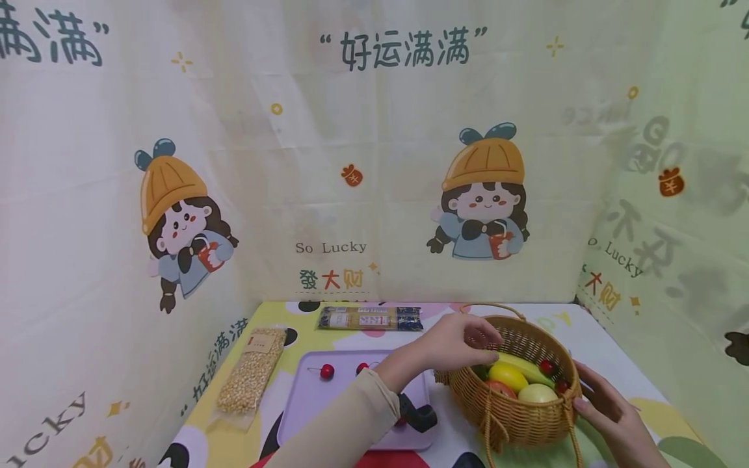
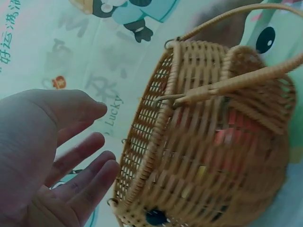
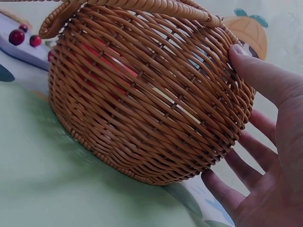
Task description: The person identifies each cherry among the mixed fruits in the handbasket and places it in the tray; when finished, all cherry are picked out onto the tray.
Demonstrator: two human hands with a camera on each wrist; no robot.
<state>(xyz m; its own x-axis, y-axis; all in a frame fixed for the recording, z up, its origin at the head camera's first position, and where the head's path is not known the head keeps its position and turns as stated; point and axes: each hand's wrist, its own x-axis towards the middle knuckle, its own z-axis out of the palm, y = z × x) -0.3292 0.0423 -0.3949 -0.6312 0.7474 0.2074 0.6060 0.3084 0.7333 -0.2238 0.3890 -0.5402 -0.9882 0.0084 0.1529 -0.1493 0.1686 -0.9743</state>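
A brown wicker basket [image 1: 526, 422] stands on the right of the table. Inside it lie a lemon [image 1: 508, 377], a long yellow-green fruit [image 1: 529, 369], a pale round fruit or vegetable [image 1: 537, 394], a reddish one [image 1: 500, 389] and red cherries [image 1: 547, 368]. My left hand [image 1: 459, 341] hovers over the basket's left rim, its fingers loosely bent with nothing in them; in the left wrist view that hand [image 2: 61, 151] is apart from the wicker. At the right side, my right hand [image 3: 270, 137] touches the basket wall [image 3: 151, 104] with thumb and fairly straight fingers spread along it.
Left of the basket, a lilac tray [image 1: 310, 416] carries cherries [image 1: 326, 371], partly hidden by my left sleeve [image 1: 345, 422]. A clear bag of corn kernels [image 1: 251, 374] lies farther left. Packets of noodles [image 1: 370, 318] lie at the back, before the printed curtain [image 1: 386, 149].
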